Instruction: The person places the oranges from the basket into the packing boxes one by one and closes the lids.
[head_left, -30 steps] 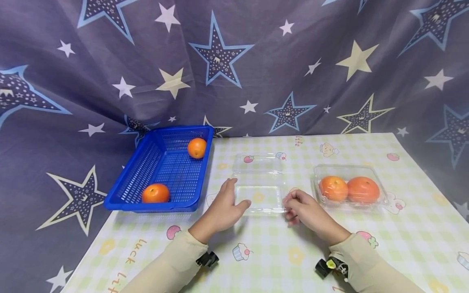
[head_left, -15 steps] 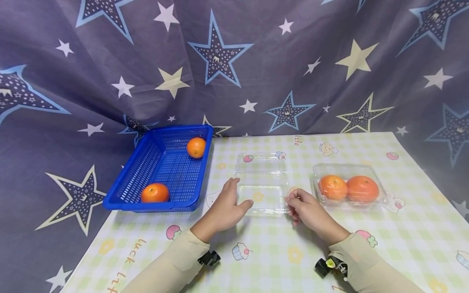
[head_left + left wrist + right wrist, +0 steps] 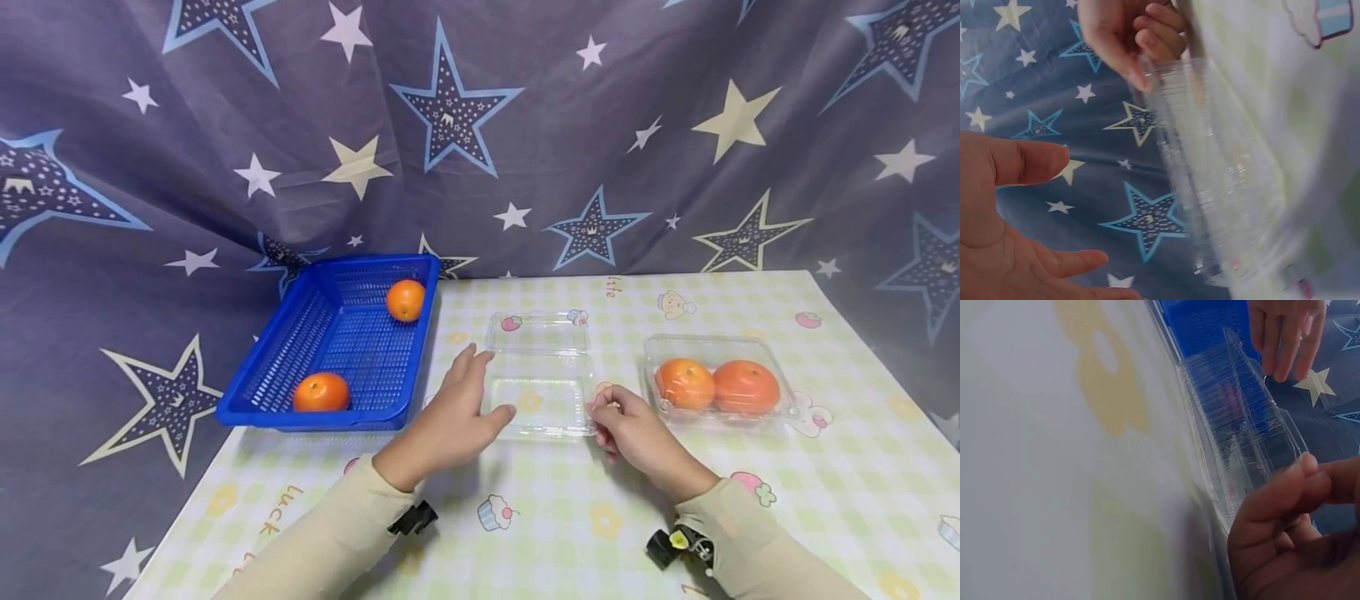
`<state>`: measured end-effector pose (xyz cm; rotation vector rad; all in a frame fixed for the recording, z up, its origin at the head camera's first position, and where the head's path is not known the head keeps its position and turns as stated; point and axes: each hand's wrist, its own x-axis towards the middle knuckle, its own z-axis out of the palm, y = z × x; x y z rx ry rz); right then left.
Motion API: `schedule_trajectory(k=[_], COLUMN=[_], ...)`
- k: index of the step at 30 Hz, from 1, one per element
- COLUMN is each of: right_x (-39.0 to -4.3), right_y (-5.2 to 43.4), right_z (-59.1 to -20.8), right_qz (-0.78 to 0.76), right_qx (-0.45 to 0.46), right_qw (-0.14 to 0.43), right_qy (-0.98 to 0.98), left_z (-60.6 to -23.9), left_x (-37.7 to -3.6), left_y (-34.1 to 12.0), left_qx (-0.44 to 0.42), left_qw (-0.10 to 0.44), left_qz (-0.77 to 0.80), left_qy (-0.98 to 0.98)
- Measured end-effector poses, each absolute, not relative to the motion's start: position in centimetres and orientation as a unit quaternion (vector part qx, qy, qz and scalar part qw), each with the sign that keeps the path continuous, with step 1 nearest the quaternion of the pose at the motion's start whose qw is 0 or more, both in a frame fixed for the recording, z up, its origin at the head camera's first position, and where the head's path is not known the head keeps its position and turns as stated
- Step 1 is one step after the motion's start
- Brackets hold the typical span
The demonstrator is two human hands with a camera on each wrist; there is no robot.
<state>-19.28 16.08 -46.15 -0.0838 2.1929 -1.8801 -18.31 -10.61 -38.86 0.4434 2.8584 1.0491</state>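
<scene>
An open clear plastic clamshell box (image 3: 542, 404) lies on the table, its lid (image 3: 537, 333) folded back on the far side. My right hand (image 3: 637, 433) pinches the right rim of this box between thumb and forefinger, as the right wrist view also shows. At the box's left side is my left hand (image 3: 448, 421), thumb and fingers spread and holding nothing. In the left wrist view its fingers (image 3: 1079, 262) stand apart from the clear plastic. To the right, a second clear box (image 3: 712, 343) has its lid down over two orange fruits (image 3: 745, 387).
A blue plastic basket (image 3: 255, 375) stands at the left, with one orange (image 3: 321, 392) near its front and another orange (image 3: 406, 300) at the back right. Checked cloth covers the table (image 3: 555, 533). A star-patterned curtain (image 3: 495, 125) hangs behind.
My left hand has drawn slightly left and up from the open box's side. The box shifted a little to the right earlier; my right hand keeps pinching its rim.
</scene>
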Motion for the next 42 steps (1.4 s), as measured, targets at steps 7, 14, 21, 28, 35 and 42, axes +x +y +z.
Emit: schedule_trajectory(k=[7, 14, 21, 28, 35, 42], right_x=[-19.2, -19.2, -19.2, -19.2, -19.0, -19.0], right_y=[16.2, 16.2, 16.2, 16.3, 16.2, 16.3], right_z=[-46.1, -46.2, -46.2, -46.2, -45.9, -45.9], right_qz=[-0.646, -0.643, -0.642, -0.635, -0.63, -0.635], right_qx=[-0.039, -0.04, -0.046, -0.052, -0.051, -0.052], right_qw=[0.129, 0.126, 0.121, 0.121, 0.122, 0.121], right_qy=[0.752, 0.754, 0.755, 0.761, 0.765, 0.761], left_z=[-35.6, -32.6, -30.4, -28.8, -28.5, -29.9], left_x=[-18.2, -19.0, -20.9, -22.0, -23.4, -24.8], left_y=[-11.7, -13.5, -16.8, -20.1, -23.0, -26.0], left_qx=[0.183, 0.174, 0.139, 0.101, 0.066, 0.044], left_qw=[0.025, 0.004, 0.021, 0.044, 0.07, 0.106], left_qz=[0.339, 0.323, 0.292, 0.245, 0.199, 0.13], left_qy=[0.923, 0.93, 0.946, 0.963, 0.975, 0.985])
